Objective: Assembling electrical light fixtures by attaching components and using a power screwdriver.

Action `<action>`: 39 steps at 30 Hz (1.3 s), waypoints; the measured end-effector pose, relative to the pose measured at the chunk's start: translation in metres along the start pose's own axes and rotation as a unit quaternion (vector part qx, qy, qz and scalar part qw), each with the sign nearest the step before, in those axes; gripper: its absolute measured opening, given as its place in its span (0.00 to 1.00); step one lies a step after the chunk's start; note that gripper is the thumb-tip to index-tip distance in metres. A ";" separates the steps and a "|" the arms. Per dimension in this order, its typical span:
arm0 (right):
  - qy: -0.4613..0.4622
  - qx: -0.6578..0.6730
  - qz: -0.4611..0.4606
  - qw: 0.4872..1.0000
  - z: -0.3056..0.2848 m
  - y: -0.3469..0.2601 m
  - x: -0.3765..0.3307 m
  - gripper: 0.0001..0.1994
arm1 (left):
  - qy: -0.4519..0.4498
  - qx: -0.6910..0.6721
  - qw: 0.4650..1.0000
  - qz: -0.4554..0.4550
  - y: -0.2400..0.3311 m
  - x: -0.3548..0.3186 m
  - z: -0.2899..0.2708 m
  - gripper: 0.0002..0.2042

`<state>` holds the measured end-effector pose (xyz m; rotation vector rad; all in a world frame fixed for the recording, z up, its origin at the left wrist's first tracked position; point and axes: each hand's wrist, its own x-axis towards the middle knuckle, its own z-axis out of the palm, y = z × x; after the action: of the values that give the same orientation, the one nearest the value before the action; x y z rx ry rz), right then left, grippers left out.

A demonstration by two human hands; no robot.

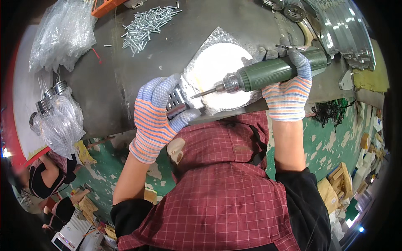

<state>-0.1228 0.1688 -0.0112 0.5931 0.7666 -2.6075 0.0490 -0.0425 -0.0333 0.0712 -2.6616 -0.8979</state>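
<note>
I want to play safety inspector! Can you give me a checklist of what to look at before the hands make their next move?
1. Both hands gloved: ok, striped gloves cover the left hand and right hand.
2. Metal part steady: ok, the left hand grips the slotted metal part.
3. Tool held: ok, the right hand is wrapped around the green power tool.
4. Bit seated in a screw: cannot tell, the tip of the bit is too small to see well.
5. Loose screws away from the bit: ok, the screw pile lies apart, toward the table's far side.
</note>
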 end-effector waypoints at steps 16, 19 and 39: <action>-0.001 -0.013 0.026 1.000 -0.002 0.003 0.005 0.08 | 0.006 -0.123 0.985 -0.121 0.003 -0.002 0.008 0.38; 0.010 -0.043 0.014 0.999 0.005 0.007 -0.002 0.08 | 0.019 0.029 0.999 0.024 -0.003 0.003 0.006 0.37; -0.185 0.001 0.002 0.983 0.010 -0.045 -0.035 0.22 | -0.068 -0.101 0.992 -0.030 0.003 0.007 -0.020 0.32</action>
<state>-0.1163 0.2055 0.0324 0.0995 0.6405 -2.6031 0.0489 -0.0532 -0.0143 0.0440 -2.6878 -1.2282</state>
